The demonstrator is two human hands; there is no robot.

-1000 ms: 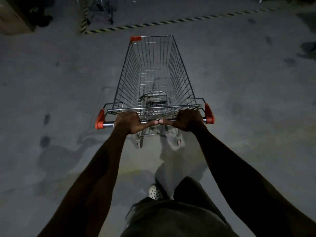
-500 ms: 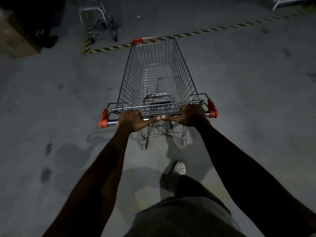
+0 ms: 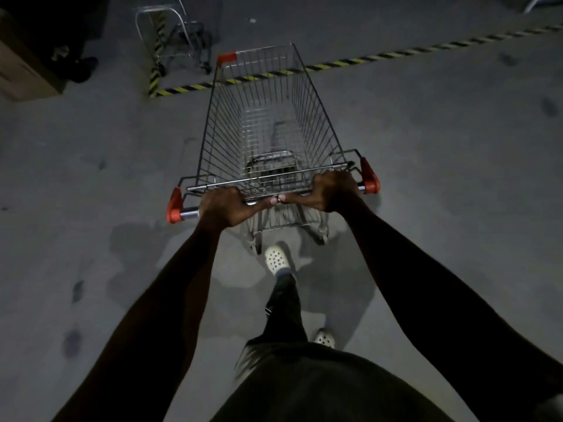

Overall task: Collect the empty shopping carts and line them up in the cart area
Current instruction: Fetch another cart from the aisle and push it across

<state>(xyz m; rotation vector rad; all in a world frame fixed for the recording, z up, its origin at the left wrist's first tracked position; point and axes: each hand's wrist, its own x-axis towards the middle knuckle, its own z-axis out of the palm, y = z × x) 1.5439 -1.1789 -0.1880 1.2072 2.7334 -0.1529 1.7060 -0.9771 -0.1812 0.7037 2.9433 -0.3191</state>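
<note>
A cardboard box (image 3: 24, 77) sits in shadow at far left. Just right of it a second wire cart (image 3: 185, 32) stands parked, likely marking the cart area you are heading for.

Your left hand (image 3: 225, 205) wraps the chrome handle (image 3: 189, 214) a little inboard of its red end cap, fingers curled tight round the bar. Ahead of you the empty shopping cart (image 3: 268, 126) stands on the grey concrete floor (image 3: 91, 178), its nose pointing at the parked cart's side of the floor. One white shoe (image 3: 275, 258) is planted just behind its rear wheels, mid-stride by the look of it.

Your right hand (image 3: 330, 190) clamps the same bar near the other cap, and both thumbs lie along the bar, almost meeting at mid-handle. That even, two-handed hold looks chosen to keep the basket tracking straight.

Yellow-and-black floor tape (image 3: 396, 54) runs off to the right behind the cart's nose, apparently the boundary to cross.
</note>
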